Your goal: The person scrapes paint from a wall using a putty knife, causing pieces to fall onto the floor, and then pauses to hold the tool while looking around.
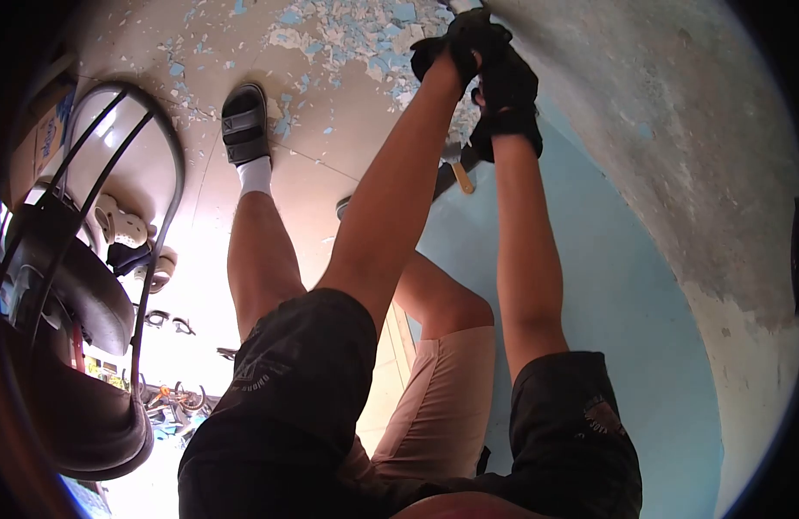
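Both of my hands wear black gloves and reach to the top of the view, beside the scraped wall. My left hand point(468, 41) is closed, and a pale sliver of something shows at its far edge, cut off by the frame. Just below it, my right hand point(508, 85) is closed too, close against the left. The gloves hide what they grip. A small scraper point(462, 177) with a wooden handle shows below my right hand, near my dark right sandal point(444, 183). Flakes of blue and white paint point(365, 39) cover the tiled floor near the hands.
The wall has a bare grey area point(676, 156) and blue paint point(607, 285). A metal-framed chair point(174, 156) stands at left, near a cardboard box point(40, 143) and pale clogs point(118, 221). My left foot wears a black sandal point(245, 125).
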Motion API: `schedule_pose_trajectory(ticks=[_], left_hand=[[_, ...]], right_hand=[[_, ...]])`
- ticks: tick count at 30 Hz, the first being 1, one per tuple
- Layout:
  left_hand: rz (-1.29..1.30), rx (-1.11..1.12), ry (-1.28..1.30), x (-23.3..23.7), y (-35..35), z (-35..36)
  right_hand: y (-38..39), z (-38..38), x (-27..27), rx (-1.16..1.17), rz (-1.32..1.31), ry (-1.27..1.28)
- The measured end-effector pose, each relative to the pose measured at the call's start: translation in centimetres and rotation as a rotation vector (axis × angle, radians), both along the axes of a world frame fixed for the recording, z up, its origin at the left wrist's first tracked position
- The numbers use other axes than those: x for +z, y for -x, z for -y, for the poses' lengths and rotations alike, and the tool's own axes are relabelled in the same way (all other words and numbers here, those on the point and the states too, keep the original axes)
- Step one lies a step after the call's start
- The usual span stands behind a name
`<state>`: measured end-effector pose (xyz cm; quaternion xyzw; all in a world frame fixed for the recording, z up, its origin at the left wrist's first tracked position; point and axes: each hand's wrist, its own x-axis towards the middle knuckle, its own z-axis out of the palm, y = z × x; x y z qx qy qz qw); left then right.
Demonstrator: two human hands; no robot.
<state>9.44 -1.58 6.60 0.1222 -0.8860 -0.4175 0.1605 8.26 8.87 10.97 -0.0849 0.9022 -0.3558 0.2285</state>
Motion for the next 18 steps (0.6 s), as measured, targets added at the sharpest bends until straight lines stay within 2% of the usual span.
schedule_pose_trajectory(ticks=[1, 2, 3, 5, 6, 8, 9, 10, 13, 14, 16, 18], left_hand=[[-0.009, -0.037, 0.161, -1.7, 0.5, -0.2], [-0.009, -0.039, 0.159, -1.2, 0.6, -0.7], [-0.076, -0.005, 0.023, -0.2, 0.9, -0.6], [-0.061, -0.097, 0.181, 1.6, 0.9, -0.4], [-0.052, -0.1, 0.178, 0.5, 0.2, -0.5], [-0.14, 0.009, 0.078, -2.0, 0.1, 0.6], [0.036, -0.128, 0.18, -2.2, 0.2, 1.7], [0.082, -0.154, -0.102, -8.1, 1.0, 1.7], [-0.055, -0.158, 0.041, -4.8, -0.7, 1.2], [-0.14, -0.153, 0.123, -3.0, -0.3, 1.6], [-0.222, -0.143, 0.207, -1.4, 0.0, 2.2], [-0.17, -0.06, 0.221, -1.6, 0.3, 1.6]], right_hand=[[-0.1, 0.0, 0.0, 0.014, -0.04, -0.004], [-0.2, -0.1, -0.1, 0.028, -0.08, -0.009], [0.1, 0.5, 1.8, 0.29, -0.508, -0.149], [-1.1, 1.8, 5.1, 0.184, -0.243, -0.112], [-1.7, 2.4, 6.6, 0.121, -0.121, -0.102], [-0.6, 3.9, 5.0, 0.212, -0.042, -0.366], [-0.9, 4.1, 2.9, 0.351, -0.221, -0.473], [-1.2, 4.3, 0.8, 0.468, -0.42, -0.589], [-2.9, 4.8, 2.4, 0.515, -0.494, -0.702], [-2.8, 4.6, 3.7, 0.324, -0.356, -0.41], [-2.6, 5.5, 5.6, 0.139, -0.212, -0.114], [-2.4, 6.7, 6.8, -0.391, 0.281, 0.069]])
